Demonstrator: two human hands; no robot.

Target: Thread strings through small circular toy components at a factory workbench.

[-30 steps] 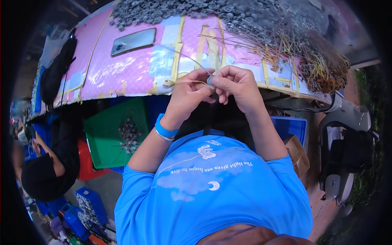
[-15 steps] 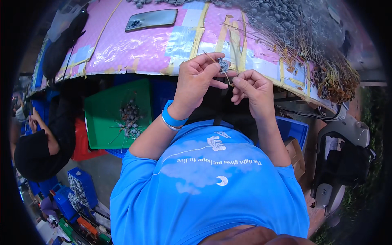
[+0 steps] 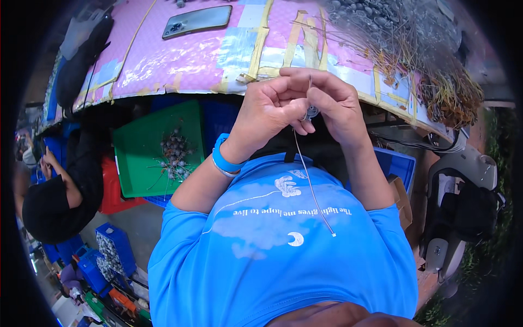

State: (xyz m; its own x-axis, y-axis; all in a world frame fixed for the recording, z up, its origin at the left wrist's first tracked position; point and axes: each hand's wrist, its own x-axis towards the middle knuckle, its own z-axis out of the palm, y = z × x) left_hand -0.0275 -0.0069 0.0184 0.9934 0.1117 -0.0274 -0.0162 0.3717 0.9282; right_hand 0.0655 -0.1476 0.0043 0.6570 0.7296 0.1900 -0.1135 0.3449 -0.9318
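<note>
My hands meet in front of my chest, at the table's near edge. Between them shows a small round grey plastic part (image 3: 311, 113), partly covered by fingers. My left hand (image 3: 272, 106) is closed on it, with thumb and fingers pressed together. From the other side my right hand (image 3: 339, 109) pinches in close, also closed around the part and its wire. A thin wire (image 3: 309, 177) hangs from below the left fingers across my blue shirt, ending in a tiny white tip. A short thin length sticks up between the two hands. The exact grip is hidden.
On the pink table cover (image 3: 163, 60) lies a phone (image 3: 197, 22). Grey parts (image 3: 370, 22) are heaped far right, beside a bundle of wires (image 3: 449, 103). A green tray (image 3: 131, 163) with wired grey parts stands at left, near another person (image 3: 52, 210). A scooter (image 3: 460, 201) is at right.
My hands have come together, and the right one has turned and risen toward the left. The grey part is lower, between both hands, and the wire now hangs down over my shirt.
</note>
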